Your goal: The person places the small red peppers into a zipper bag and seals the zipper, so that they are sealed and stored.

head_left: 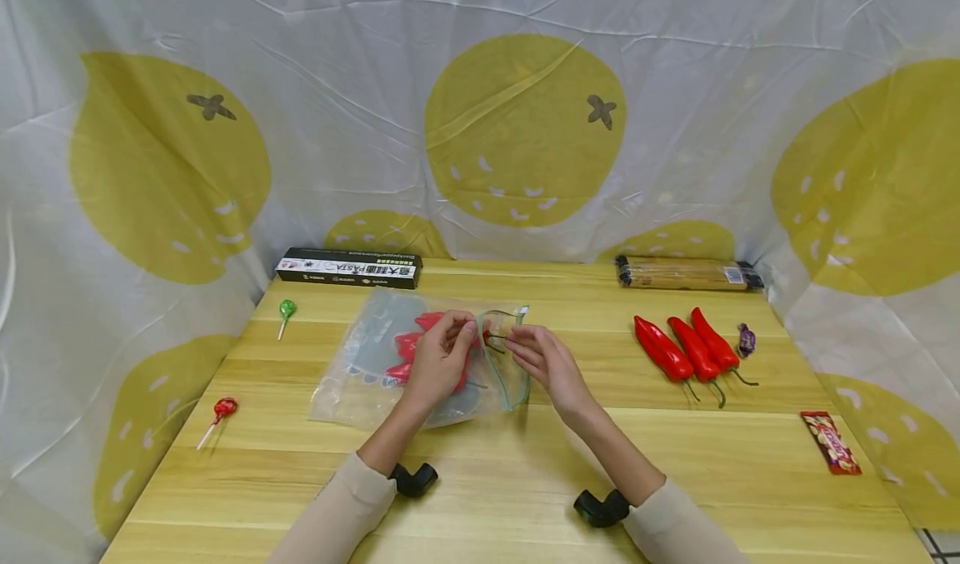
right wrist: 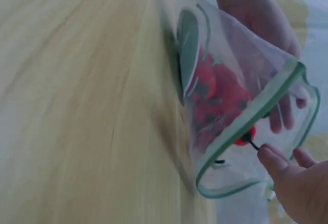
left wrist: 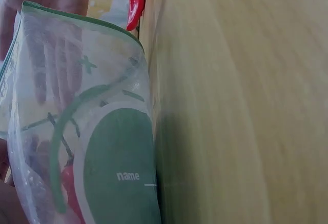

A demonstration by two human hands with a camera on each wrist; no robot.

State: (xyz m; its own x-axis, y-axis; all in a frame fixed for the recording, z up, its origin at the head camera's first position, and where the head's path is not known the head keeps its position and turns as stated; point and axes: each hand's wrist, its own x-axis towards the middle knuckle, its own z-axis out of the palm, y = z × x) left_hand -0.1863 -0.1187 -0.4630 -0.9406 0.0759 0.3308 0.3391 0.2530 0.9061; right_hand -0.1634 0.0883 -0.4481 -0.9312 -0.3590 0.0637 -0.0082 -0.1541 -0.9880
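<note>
A clear zip bag with green trim (head_left: pixel 352 397) lies on the table, its mouth facing right and propped up. Several red chili peppers (head_left: pixel 408 346) show through its plastic. My left hand (head_left: pixel 441 360) pinches the upper side of the bag near the mouth. At the opening is my right hand (head_left: pixel 551 372), fingers extended and nearly straight. In the right wrist view its thumb tip (right wrist: pixel 269 157) meets the dark stem of a red chili pepper (right wrist: pixel 246 136) just inside the mouth. The left wrist view shows the bag's green "name" label (left wrist: pixel 123 157).
Three red chili peppers (head_left: pixel 697 347) lie to the right, beside a purple-wrapped candy (head_left: pixel 746 341) and a red snack packet (head_left: pixel 831 443). A black pasta box (head_left: pixel 348 268) and a brown package (head_left: pixel 686 273) line the back. Green (head_left: pixel 287 308) and red lollipops (head_left: pixel 224 407) lie left.
</note>
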